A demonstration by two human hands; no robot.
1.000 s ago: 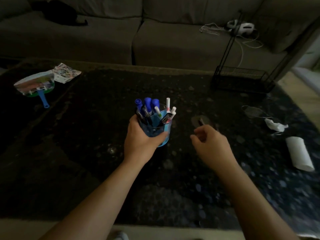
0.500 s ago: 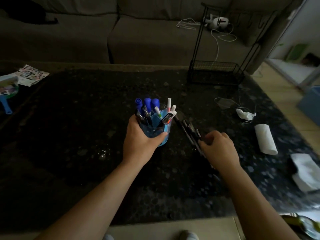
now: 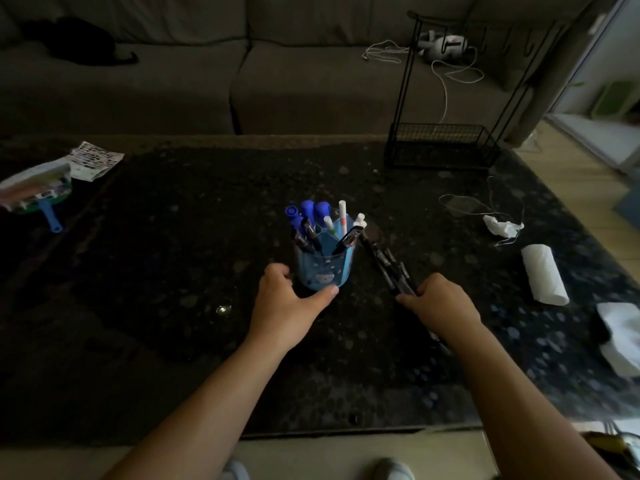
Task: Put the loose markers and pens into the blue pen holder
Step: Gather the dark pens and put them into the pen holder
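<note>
Roughly mid table (image 3: 173,271) stands the blue pen holder (image 3: 325,271), upright, w/ blue markers (image 3: 311,213) & pens inside. L hand (image 3: 287,306) cups its base: thumb tip touches lower edge, fingers curled just beside left wall; firm hold or not, can't tell. R hand (image 3: 443,306) clutches a bundle of dark pens (image 3: 388,265), tips near holder's right side.

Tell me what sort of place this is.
Most likely a home living room. A grey sofa runs behind a low, dark speckled table, a white cable trails over the sofa seat, and a paper roll lies on the table.
</note>
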